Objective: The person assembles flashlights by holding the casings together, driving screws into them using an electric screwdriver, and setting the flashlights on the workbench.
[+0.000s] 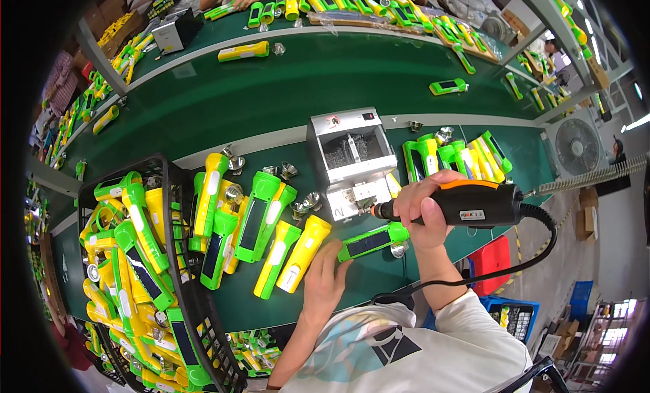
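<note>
My right hand [423,210] is wrapped round a black and orange electric screwdriver [474,203], held level with its tip pointing left. The tip is at the front of a silver screw feeder [353,156] with loose screws in its open bin; whether it carries a screw is too small to tell. My left hand [323,281] grips the near left end of a green flashlight [372,242] with a dark solar panel, lying just below the screwdriver tip. A shiny reflector cup [398,249] is at that flashlight's right end. Left of my left hand lies a yellow flashlight [305,254].
A black plastic crate [177,223] heaped with green and yellow flashlights stands at left. Several flashlights [261,217] and reflectors lie between crate and feeder, others [474,156] at right. Behind runs a green conveyor belt [271,88]. The screwdriver's cord [535,257] loops beside my right arm.
</note>
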### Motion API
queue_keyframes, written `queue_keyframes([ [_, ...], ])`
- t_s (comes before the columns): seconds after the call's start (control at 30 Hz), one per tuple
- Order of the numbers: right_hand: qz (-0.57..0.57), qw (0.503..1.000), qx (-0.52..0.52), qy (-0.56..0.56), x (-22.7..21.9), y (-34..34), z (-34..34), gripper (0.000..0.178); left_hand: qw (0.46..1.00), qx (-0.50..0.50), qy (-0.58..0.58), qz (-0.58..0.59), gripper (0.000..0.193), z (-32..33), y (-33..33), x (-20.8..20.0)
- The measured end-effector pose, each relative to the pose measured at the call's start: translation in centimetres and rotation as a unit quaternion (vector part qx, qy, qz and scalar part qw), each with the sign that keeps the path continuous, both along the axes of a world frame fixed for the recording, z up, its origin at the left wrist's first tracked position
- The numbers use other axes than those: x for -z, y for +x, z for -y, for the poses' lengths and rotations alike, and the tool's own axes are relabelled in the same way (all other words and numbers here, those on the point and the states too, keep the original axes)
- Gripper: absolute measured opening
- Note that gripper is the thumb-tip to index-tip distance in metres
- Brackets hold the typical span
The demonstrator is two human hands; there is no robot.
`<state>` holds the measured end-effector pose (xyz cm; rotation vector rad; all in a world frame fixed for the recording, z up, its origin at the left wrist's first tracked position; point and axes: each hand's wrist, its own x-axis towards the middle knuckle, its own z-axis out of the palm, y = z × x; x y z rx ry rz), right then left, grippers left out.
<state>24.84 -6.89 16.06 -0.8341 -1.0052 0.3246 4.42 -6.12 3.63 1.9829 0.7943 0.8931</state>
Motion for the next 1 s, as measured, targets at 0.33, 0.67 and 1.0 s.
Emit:
queue_keyframes([
  [0.33, 0.048, 0.998, -0.028, 0.023, 2.2, 0.9, -0.9, 0.04, 1.0, 0.004, -0.004, -0.01, 0.041, -0.3, 0.0, 0.0],
  [0.67, -0.069, 0.972, -0.034, -0.222, -1.6, 1.0, -5.1, 0.026, 1.0, 0.007, -0.012, -0.016, 0.038, -0.3, 0.0, -0.1],
  [1.0, -0.002, 0.997, -0.025, -0.079, -0.5, 0.3, -2.4, 0.034, 0.999, 0.004, -0.033, 0.007, 0.041, -0.1, -0.1, -0.1],
])
